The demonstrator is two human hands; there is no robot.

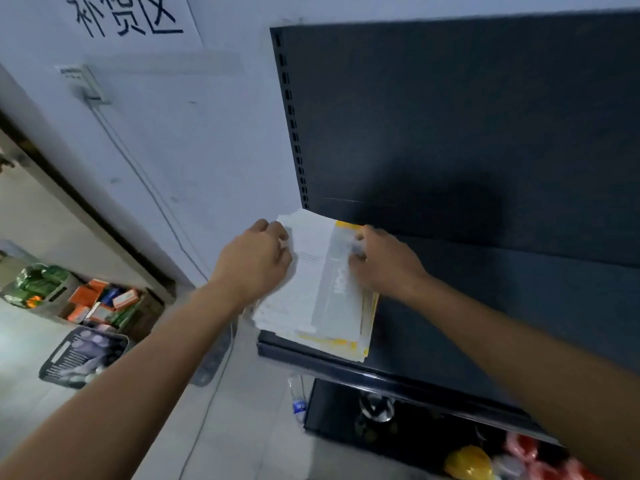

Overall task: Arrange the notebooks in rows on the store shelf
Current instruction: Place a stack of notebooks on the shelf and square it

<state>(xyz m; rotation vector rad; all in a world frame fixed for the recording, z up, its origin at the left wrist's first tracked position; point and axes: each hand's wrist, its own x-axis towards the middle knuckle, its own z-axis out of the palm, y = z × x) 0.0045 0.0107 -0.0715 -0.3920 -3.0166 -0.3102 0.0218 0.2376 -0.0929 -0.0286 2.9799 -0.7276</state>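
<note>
Wall sign (128, 15) shows large handwritten Chinese characters, cut off at the top; print on the notebooks (318, 285) is too blurred to read. The stack lies at the left end of the dark shelf (485, 306), and your left hand (254, 261) grips its left edge, fingers curled. Your right hand (384, 261) presses on the top cover, fingertips motion-blurred.

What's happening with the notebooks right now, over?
Left hand and right hand both on the notebook stack. Stack lies at left end of the dark shelf. Rest of shelf bare, nothing blocking.
</note>
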